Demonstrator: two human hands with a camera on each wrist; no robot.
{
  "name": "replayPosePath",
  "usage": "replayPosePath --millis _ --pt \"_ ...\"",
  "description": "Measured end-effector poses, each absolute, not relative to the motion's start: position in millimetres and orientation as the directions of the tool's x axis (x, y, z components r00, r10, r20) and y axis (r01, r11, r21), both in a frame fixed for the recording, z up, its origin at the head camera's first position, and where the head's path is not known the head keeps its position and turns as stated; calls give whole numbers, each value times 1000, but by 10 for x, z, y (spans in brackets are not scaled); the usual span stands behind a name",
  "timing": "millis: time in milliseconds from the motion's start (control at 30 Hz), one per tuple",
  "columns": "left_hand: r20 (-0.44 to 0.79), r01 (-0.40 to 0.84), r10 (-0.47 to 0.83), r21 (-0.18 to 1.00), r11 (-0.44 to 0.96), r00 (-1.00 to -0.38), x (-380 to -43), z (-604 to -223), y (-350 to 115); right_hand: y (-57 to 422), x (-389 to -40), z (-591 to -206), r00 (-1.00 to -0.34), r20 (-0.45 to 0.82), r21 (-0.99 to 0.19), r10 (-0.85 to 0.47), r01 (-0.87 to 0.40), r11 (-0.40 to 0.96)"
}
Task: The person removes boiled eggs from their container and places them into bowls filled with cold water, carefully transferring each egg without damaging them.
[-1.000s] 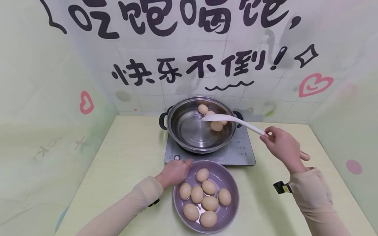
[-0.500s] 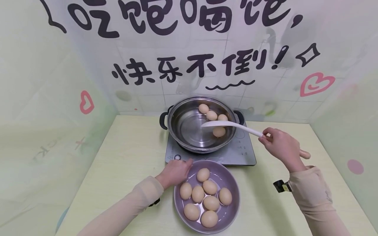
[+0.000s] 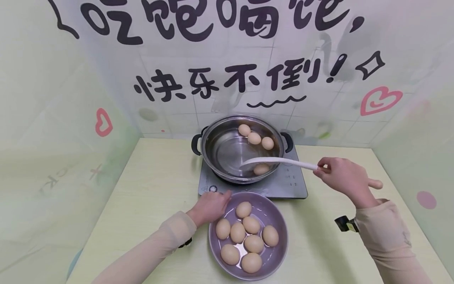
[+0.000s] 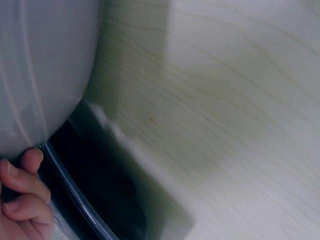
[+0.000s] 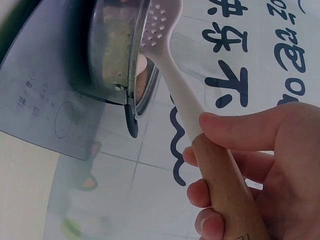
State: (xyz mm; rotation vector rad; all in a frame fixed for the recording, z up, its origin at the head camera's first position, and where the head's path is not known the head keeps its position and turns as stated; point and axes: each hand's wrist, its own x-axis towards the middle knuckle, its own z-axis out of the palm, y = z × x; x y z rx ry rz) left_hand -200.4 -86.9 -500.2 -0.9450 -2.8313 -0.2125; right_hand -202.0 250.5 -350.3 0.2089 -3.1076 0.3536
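- Perforated spoon: its head is over the steel pot, its shaft juts out right of the pot; probably light and stiff, best held by the wooden handle.
- Right hand, right of the pot: thumb and fingers wrapped round that handle.
- Left hand, in front of the pot: curled fingers grip the purple bowl at its rim.
- Eggs: likely fragile, slippery if wet, best cradled; four visible inside the pot, eight in the bowl before it.
- One spoon, one pot, one bowl, one induction cooktop beneath the pot.
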Motion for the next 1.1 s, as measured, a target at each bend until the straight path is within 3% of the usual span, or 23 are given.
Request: replayPosePath --millis 1100 --pt "180 609 589 78 790 -788 -1999 -4996 -871 2213 -2059 -3582 -964 -102 -307 -244 -203 930"
